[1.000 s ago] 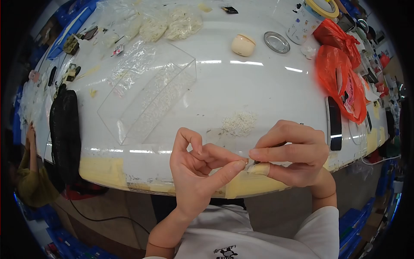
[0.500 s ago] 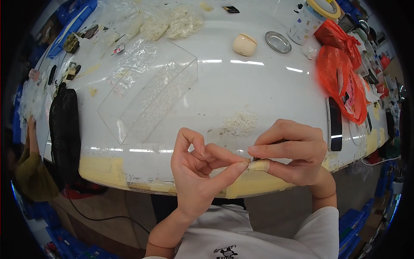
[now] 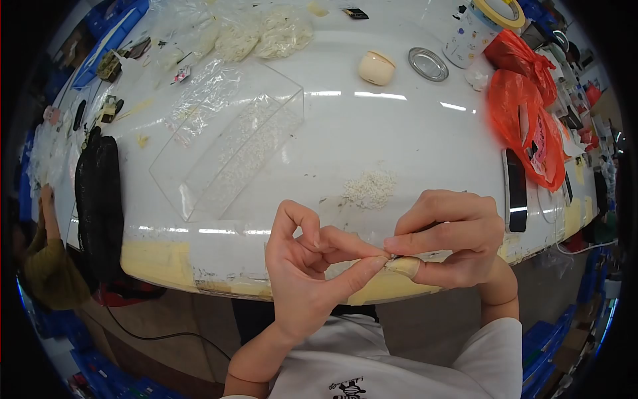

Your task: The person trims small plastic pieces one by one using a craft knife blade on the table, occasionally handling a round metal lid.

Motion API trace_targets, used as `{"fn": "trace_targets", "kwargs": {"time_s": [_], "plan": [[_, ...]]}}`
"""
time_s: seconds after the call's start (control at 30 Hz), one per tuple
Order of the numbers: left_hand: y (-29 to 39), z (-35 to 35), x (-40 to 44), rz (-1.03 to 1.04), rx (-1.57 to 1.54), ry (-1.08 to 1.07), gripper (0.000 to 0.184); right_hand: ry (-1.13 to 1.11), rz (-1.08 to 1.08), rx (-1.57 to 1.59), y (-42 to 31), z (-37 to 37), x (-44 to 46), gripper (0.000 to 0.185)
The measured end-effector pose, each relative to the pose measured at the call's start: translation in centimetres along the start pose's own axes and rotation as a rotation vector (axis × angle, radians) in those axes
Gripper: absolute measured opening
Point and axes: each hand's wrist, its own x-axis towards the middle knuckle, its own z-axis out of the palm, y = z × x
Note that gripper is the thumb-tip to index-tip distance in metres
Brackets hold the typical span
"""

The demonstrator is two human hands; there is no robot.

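My left hand [image 3: 309, 266] is closed in a pinch, thumb and forefinger pressed together at the tips. Right against it, my right hand [image 3: 452, 239] pinches too, with a band of yellowish tape [image 3: 404, 267] around its thumb. A small dark bit shows where the fingertips meet, and something dark runs under the right fingers; both are too small and covered to name. Just beyond the hands, a heap of tiny white pieces [image 3: 371, 189] lies on the white table [image 3: 399, 146].
A clear acrylic tray [image 3: 302, 106] with more white bits stands left of centre. Behind are a cream rounded container [image 3: 377, 68] and a metal lid [image 3: 428, 64]. Red plastic bags [image 3: 525, 126] and a phone [image 3: 515, 189] lie right. At left are a black bundle [image 3: 100, 199] and another person's arm [image 3: 48, 213].
Both pinched fingertips have shifted slightly right and toward me, staying together. The right fingers have dipped a little. The other things on the table look the same.
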Motion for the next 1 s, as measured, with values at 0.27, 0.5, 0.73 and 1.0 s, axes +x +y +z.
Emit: {"fn": "trace_targets", "kwargs": {"time_s": [0.27,0.5,0.73,1.0], "plan": [[-0.4,-0.1,0.5,-0.044,-0.086,0.062,0.047,0.056,-0.062,0.016,0.2,-0.3,0.3,0.029],[-0.3,0.5,1.5,-0.012,-0.113,0.157,0.043,0.067,-0.211,-0.194,0.0,0.5,0.0,0.036],[-0.5,0.9,2.4,0.097,0.009,0.203,0.041,0.203,-0.212,-0.216,0.1,0.6,0.2,0.040],[-0.7,0.3,3.6,0.106,0.153,0.195,0.039,0.274,-0.169,-0.174,-0.1,0.0,0.7,0.038]]}}
